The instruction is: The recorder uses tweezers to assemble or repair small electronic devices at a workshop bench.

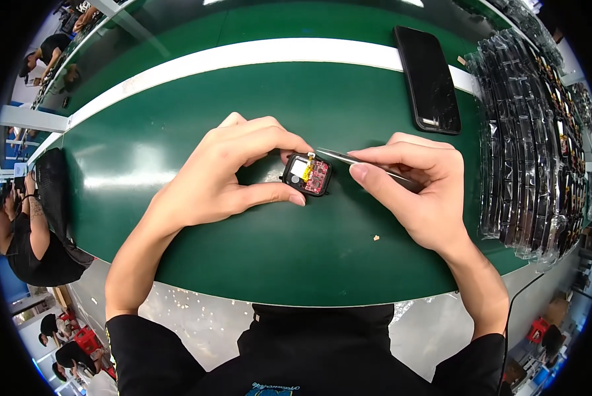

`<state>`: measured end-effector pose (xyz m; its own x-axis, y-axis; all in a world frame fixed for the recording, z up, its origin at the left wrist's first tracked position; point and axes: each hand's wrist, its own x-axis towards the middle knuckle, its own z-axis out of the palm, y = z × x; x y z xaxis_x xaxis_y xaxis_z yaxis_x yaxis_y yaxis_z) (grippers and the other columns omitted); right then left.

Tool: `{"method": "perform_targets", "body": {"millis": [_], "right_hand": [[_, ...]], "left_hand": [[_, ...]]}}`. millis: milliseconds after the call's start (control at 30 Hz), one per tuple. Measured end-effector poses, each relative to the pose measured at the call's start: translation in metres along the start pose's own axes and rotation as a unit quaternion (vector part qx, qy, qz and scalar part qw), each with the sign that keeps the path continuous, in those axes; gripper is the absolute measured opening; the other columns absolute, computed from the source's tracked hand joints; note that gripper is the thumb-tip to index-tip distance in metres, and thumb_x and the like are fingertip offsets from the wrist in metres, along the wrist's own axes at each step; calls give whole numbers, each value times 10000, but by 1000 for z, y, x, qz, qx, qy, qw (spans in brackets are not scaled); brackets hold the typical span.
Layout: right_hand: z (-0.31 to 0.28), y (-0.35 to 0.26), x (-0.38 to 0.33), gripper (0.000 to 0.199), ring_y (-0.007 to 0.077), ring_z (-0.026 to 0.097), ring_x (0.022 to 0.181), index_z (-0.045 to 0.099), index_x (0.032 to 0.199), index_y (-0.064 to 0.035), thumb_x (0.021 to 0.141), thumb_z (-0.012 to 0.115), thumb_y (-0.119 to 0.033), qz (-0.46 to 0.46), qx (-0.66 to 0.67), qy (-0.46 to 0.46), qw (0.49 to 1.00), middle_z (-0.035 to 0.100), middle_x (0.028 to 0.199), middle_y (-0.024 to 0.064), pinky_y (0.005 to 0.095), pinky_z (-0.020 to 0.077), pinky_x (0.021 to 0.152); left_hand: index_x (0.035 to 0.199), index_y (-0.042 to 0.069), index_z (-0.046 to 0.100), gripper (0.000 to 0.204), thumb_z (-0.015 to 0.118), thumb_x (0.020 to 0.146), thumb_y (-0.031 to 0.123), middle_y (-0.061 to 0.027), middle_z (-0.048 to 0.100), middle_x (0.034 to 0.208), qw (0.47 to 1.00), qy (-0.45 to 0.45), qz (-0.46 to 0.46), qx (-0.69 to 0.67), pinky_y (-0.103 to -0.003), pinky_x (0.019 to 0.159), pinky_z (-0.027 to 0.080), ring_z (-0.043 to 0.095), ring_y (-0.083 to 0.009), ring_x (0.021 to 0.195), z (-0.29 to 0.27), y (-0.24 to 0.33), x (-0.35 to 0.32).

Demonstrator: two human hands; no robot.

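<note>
Between the thumb and fingers of my left hand (226,173) is a small black square watch case (317,189), lying open-side up on the green table. Inside it show a red circuit board (319,175), a pale square part and a yellow strip. A small white piece (311,155) sits at the case's top edge, close to my left index fingertip. My right hand (420,185) pinches a pair of metal tweezers (339,157), held slanting. Their tips point left, near that white piece; whether they touch it I cannot tell.
A black phone (429,79) lies at the far right, across a white strip (296,51). Tall stacked clear plastic trays (523,145) with dark parts stand along the right. A small crumb (376,237) lies on the green table (276,264). Another person (35,231) sits at the left.
</note>
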<state>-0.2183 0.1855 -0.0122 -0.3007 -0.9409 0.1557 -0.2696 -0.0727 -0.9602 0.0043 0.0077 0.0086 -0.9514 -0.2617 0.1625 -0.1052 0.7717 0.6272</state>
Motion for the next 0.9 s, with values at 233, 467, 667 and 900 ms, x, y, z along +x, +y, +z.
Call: {"method": "perform_targets", "body": {"millis": [233,467,667,900], "right_hand": [[5,3,3,62,93,595,523,821,905,38,852,790,28,-87,-95,-8,992,675,660,64,274,392,469],[7,10,4,120,72,541,507,843,966,30,852,815,56,-132,-120,-11,984,657,653,41,259,337,472],[6,11,5,139,68,524,496,841,961,29,829,819,64,-146,-129,-5,981,649,646,43,249,317,468],[6,12,3,243,72,510,506,858,1016,8,780,845,69,-217,-191,25,957,645,686,31,243,326,465]], "left_hand": [[1191,62,816,591,1000,680,294,-31,724,922,1000,-5,10,20,-323,746,392,623,-170,819,2,-6,0],[1177,43,831,637,1003,650,357,-28,731,894,999,-9,7,35,-311,694,365,620,-154,805,2,-7,4],[1210,26,828,700,1010,629,373,-35,749,905,998,6,39,40,-303,672,355,558,-149,736,3,-12,3],[1167,16,816,672,1009,633,375,-36,739,886,999,12,13,44,-304,689,370,512,-149,710,3,-8,2]]}}
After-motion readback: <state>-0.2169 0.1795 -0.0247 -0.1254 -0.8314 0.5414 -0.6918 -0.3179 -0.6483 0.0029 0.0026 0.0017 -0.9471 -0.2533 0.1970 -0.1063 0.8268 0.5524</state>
